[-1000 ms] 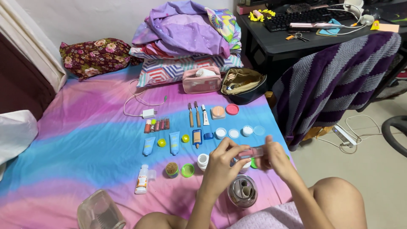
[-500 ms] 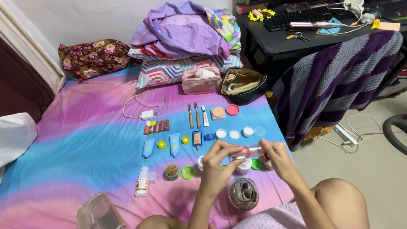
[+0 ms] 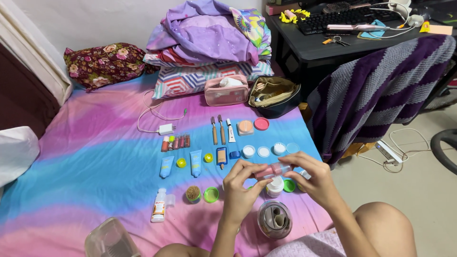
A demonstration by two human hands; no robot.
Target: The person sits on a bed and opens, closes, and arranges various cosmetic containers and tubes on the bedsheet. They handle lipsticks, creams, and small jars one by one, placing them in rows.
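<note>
The left hand (image 3: 240, 188) and right hand (image 3: 314, 178) pinch the two ends of a small pink bottle (image 3: 272, 170), just above the white jar (image 3: 274, 185). It looks light, hard and smooth, maybe slippery. Hold the ends. It lies sideways, tilted up to the right.

Two blue tubes (image 3: 167, 166), two brown brushes (image 3: 214, 130), two pouches (image 3: 226, 91), three green lids (image 3: 211, 193).

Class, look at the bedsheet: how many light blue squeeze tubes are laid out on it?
2. One blue tube lies left of a small yellow cap; the other blue tube lies just right of that cap. More could be hidden behind the hands or inside the pouches.
</note>
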